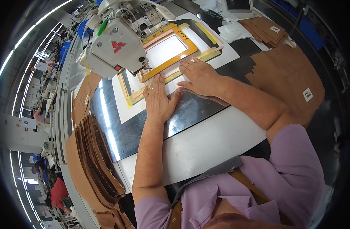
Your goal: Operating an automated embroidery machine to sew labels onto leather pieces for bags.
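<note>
Bench (205, 149): white top with a curved near edge, running under both forearms and carrying everything named below.
Steel plate (117, 129): shiny metal sheet set into the bench, beneath and to the left of the left hand; the wrists of both hands lie over it.
Brown cut pieces, right (289, 76): large flat tan fabric panels with a small white tag, well to the right of the right hand, beyond the right forearm.
Brown stack, left (96, 156): fanned pile of tan pieces on edge, well to the left of the left forearm, at the bench's rim.
Sewing machine (114, 47): white head with a red mark, just beyond the left hand's fingertips; its needle end hangs over the template.
Template (169, 53): flat jig of clear and white sheet with an orange rectangular frame and yellow and pink strips, lying directly ahead of both hands and partly under their fingers.
Folded brown bundle (264, 30): smaller tan stack, far beyond the right hand.
Right hand (200, 78): flat, palm down, fingers spread wide and pressed on the template's near edge; it grips nothing.
Left hand (158, 99): flat, palm down, fingers together and pointing toward the machine, resting on the template's near corner just beside the right hand, thumbs almost touching; it grips nothing.
</note>
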The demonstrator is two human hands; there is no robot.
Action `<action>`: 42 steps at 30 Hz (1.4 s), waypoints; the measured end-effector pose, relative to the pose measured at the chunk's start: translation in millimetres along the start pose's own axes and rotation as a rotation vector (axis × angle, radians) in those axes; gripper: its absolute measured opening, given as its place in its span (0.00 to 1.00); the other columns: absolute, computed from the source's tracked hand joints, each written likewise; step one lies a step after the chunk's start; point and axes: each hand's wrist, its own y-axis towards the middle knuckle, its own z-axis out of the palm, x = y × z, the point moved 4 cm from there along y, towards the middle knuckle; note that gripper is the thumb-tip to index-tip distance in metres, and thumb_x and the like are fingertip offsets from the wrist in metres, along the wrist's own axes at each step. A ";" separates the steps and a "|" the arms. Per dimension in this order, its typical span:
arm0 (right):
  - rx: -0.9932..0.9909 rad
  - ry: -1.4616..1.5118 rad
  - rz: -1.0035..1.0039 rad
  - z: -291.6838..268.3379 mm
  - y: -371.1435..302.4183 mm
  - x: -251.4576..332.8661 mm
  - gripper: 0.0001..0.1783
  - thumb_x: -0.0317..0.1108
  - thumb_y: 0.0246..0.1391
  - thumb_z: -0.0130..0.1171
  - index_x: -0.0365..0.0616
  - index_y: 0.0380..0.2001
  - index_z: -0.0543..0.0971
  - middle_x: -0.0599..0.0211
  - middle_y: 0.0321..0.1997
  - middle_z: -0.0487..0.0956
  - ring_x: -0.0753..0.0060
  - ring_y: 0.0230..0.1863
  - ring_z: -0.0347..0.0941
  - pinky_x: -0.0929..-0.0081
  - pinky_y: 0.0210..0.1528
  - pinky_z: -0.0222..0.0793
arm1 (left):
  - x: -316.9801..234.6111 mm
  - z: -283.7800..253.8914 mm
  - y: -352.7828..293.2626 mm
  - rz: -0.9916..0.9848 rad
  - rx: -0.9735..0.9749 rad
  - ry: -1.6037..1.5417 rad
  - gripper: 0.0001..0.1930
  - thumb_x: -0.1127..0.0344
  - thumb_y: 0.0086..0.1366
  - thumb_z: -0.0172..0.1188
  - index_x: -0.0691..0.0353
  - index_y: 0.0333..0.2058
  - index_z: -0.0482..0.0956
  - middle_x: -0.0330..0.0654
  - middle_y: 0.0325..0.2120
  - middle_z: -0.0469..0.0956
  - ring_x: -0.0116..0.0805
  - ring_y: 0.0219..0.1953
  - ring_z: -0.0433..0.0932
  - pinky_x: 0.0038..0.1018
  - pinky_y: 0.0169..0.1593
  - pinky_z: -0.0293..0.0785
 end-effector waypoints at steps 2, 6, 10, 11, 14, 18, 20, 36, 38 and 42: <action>0.041 -0.006 0.014 -0.5 2.0 -1.6 0.34 0.55 0.66 0.46 0.34 0.59 0.72 0.48 0.64 0.71 0.54 0.69 0.63 0.58 0.74 0.51 | 2.0 0.3 1.0 -0.015 0.007 0.003 0.47 0.29 0.66 0.43 0.68 0.66 0.61 0.57 0.66 0.61 0.48 0.70 0.57 0.49 0.70 0.44; 0.136 -0.049 0.032 0.5 9.7 -13.1 0.37 0.57 0.67 0.43 0.33 0.62 0.68 0.48 0.66 0.69 0.53 0.71 0.60 0.58 0.75 0.46 | 1.6 0.4 7.6 -0.004 0.022 0.050 0.47 0.29 0.65 0.44 0.68 0.66 0.61 0.58 0.66 0.61 0.49 0.70 0.57 0.49 0.70 0.44; 0.172 0.010 0.105 -1.9 10.0 -14.5 0.41 0.60 0.67 0.40 0.32 0.65 0.65 0.46 0.68 0.67 0.53 0.72 0.58 0.55 0.76 0.42 | -0.5 3.4 12.6 -0.026 0.063 0.087 0.47 0.30 0.65 0.44 0.68 0.66 0.61 0.57 0.66 0.62 0.49 0.70 0.57 0.50 0.70 0.44; 0.169 0.008 0.112 -2.3 10.4 -16.7 0.41 0.60 0.67 0.40 0.32 0.65 0.65 0.46 0.68 0.67 0.53 0.72 0.58 0.55 0.76 0.42 | -3.2 3.9 14.2 -0.031 0.048 0.096 0.47 0.30 0.65 0.44 0.69 0.66 0.60 0.57 0.66 0.62 0.50 0.69 0.57 0.50 0.70 0.45; 0.248 -0.042 0.151 0.1 11.0 -21.6 0.43 0.63 0.67 0.38 0.31 0.65 0.64 0.48 0.67 0.66 0.54 0.72 0.58 0.47 0.75 0.42 | -5.3 3.7 16.4 -0.039 0.063 0.047 0.47 0.30 0.65 0.44 0.69 0.66 0.60 0.57 0.66 0.61 0.50 0.70 0.57 0.50 0.70 0.45; 0.240 -0.017 0.160 -3.2 13.7 -22.1 0.41 0.61 0.67 0.39 0.32 0.63 0.66 0.46 0.66 0.67 0.52 0.70 0.59 0.49 0.75 0.42 | -3.7 4.5 18.6 0.012 0.031 0.094 0.46 0.31 0.67 0.43 0.68 0.67 0.58 0.58 0.65 0.62 0.51 0.69 0.58 0.48 0.71 0.44; 0.248 -0.002 0.177 -4.1 14.8 -22.7 0.40 0.61 0.67 0.39 0.31 0.62 0.68 0.46 0.66 0.67 0.52 0.70 0.59 0.48 0.75 0.42 | -2.8 4.7 23.1 0.015 0.064 0.102 0.46 0.31 0.67 0.42 0.68 0.67 0.58 0.58 0.65 0.62 0.51 0.69 0.58 0.48 0.71 0.45; 0.174 -0.021 0.160 -3.3 12.9 -16.9 0.36 0.58 0.67 0.41 0.33 0.60 0.70 0.49 0.63 0.72 0.55 0.68 0.63 0.56 0.74 0.46 | -1.3 4.2 25.7 -0.042 0.072 0.044 0.49 0.28 0.64 0.43 0.71 0.64 0.62 0.60 0.62 0.65 0.54 0.67 0.60 0.52 0.70 0.45; 0.153 -0.003 0.167 -5.4 12.7 -17.5 0.37 0.57 0.67 0.42 0.33 0.61 0.69 0.47 0.63 0.71 0.53 0.68 0.63 0.55 0.74 0.47 | -1.8 4.0 28.2 -0.061 0.106 0.073 0.48 0.28 0.64 0.43 0.71 0.64 0.63 0.59 0.62 0.66 0.54 0.66 0.62 0.51 0.69 0.46; 0.200 -0.008 0.191 -5.6 11.5 -21.1 0.38 0.59 0.67 0.42 0.33 0.61 0.69 0.48 0.62 0.72 0.53 0.68 0.63 0.51 0.75 0.43 | -3.5 6.9 31.2 -0.034 0.084 0.058 0.48 0.29 0.65 0.43 0.71 0.64 0.63 0.59 0.61 0.67 0.53 0.66 0.62 0.51 0.68 0.47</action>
